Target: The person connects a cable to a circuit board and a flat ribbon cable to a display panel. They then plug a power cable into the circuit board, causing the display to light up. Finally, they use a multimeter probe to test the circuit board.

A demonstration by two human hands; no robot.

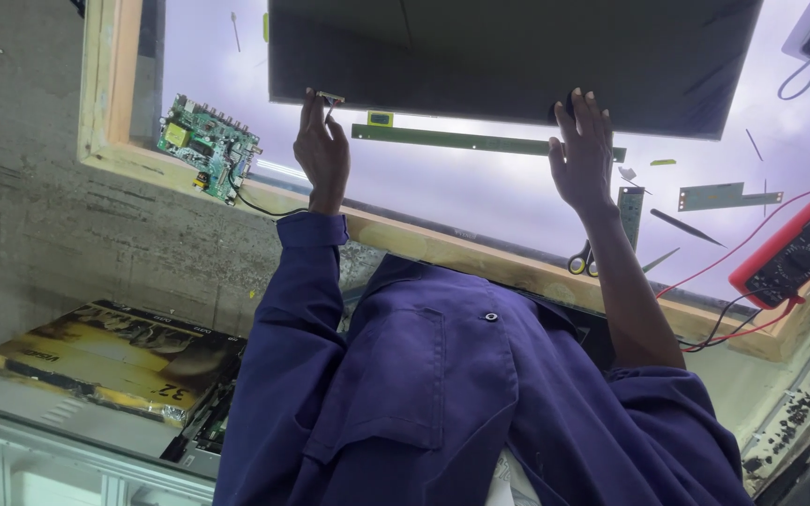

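Blue sleeves (442, 394) are stretched over the table's wooden edge (480, 258). A small connector (330, 97) is pinched by the left hand (321, 150); the right hand (581, 150) is spread flat on the dark panel (517, 56).

A large dark display panel (517, 56) lies flat on the glowing white top of a wood-framed light table (105, 103); its surface is matte, near-black, with faint slanting streaks; it fills the far middle of the table. Its near edge runs slightly tilted; at that edge's left corner sits a small connector tab (331, 97) — just beyond it lies a long, narrow green circuit strip (480, 141), parallel to the edge.
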